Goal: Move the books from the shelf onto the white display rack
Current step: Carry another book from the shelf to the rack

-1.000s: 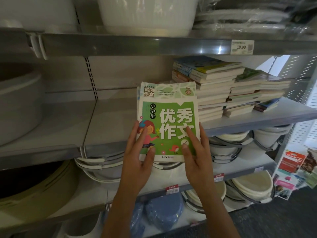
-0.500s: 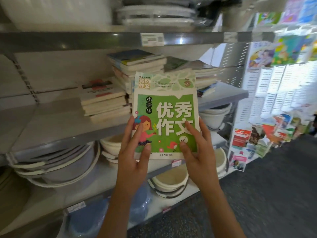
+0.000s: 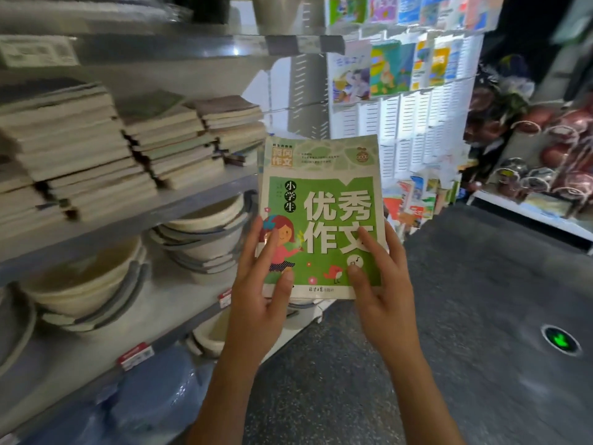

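Observation:
I hold a green-covered book point(image 3: 324, 200) upright in front of me, with another book's edge showing behind it on the left. My left hand point(image 3: 263, 297) grips its lower left corner, thumb on the cover. My right hand point(image 3: 382, 287) grips the lower right corner, thumb pressed on the cover. Several stacks of books point(image 3: 134, 146) lie flat on the grey shelf point(image 3: 192, 200) to the left. The white display rack point(image 3: 404, 120) stands behind the book to the right, with colourful books in its upper and lower rows.
Stacked white basins point(image 3: 202, 232) fill the shelf below the books, and blue lids point(image 3: 154, 390) lie lower still. A dark floor point(image 3: 481, 332) opens to the right, with a green light spot point(image 3: 560, 341). Wrapped goods point(image 3: 545, 149) sit at the far right.
The view has swung right: the shelf stacks slid to the left and the white rack came into the centre. Both hands keep the same grip on the green book.

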A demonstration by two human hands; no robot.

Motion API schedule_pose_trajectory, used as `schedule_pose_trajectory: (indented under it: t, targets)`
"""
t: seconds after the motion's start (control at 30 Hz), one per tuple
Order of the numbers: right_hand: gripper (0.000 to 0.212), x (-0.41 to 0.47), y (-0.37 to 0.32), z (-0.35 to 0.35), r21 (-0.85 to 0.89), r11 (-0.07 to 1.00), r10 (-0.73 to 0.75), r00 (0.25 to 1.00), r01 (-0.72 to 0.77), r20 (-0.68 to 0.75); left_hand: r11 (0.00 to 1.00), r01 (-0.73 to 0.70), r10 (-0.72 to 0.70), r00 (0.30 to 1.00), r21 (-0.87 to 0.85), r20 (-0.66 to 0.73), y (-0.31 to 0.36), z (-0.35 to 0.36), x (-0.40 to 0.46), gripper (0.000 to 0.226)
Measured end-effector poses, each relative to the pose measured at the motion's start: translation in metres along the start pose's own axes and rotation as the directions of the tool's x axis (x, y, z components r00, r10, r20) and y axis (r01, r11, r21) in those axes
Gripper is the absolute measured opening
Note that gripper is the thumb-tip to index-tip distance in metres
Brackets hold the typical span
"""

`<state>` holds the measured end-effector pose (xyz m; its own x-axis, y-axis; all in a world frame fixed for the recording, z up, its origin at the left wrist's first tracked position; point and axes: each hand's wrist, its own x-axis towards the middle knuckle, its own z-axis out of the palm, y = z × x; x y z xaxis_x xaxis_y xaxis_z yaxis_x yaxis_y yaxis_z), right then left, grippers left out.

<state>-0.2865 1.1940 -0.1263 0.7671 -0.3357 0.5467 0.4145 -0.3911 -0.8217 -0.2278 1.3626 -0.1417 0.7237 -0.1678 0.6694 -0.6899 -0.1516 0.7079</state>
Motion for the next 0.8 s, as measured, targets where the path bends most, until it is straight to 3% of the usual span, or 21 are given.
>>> schedule_pose_trajectory:
  t: [0.4,0.8]
  targets:
    - [0.041,0.062,0.077,-0.113,-0.094,0.993,0.051,0.968,-0.076,-0.245,0.984,-0.003,0.043,0.975,-0.181,0.218,-0.028,0.168,0.072,0.055]
    - [0.045,0.228,0.163,-0.190,-0.157,0.977,0.064,0.900,-0.145,-0.431,0.944,-0.076,0.185,0.927,-0.321,0.326,-0.085,0.339,0.236,0.053]
